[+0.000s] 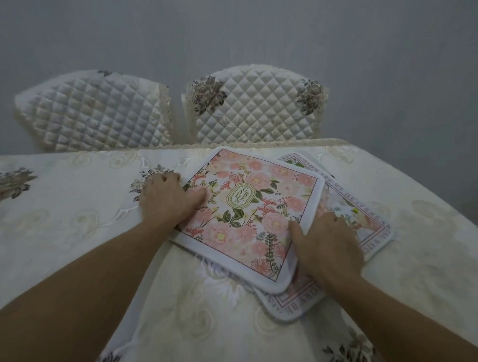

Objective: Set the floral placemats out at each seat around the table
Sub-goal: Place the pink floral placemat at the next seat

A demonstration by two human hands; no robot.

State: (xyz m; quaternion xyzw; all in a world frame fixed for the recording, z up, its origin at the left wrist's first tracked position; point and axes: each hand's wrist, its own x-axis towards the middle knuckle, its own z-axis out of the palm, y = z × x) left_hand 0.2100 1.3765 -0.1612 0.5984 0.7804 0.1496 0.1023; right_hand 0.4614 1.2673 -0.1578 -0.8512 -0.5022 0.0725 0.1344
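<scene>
A pink floral placemat with a white border and a gold oval label lies on top of a small stack, turned at an angle, on the cream tablecloth. Under it a second placemat with a lettered pink border sticks out at the right and front. My left hand grips the top mat's left edge, thumb on its face. My right hand holds its right edge, thumb on top and fingers tucked below. Whether more mats lie in the stack is hidden.
Two chairs with quilted cream covers, one at the left and one at the right, stand at the table's far side against a grey wall. The tablecloth's lace hem marks the far edge. The table falls away at the right.
</scene>
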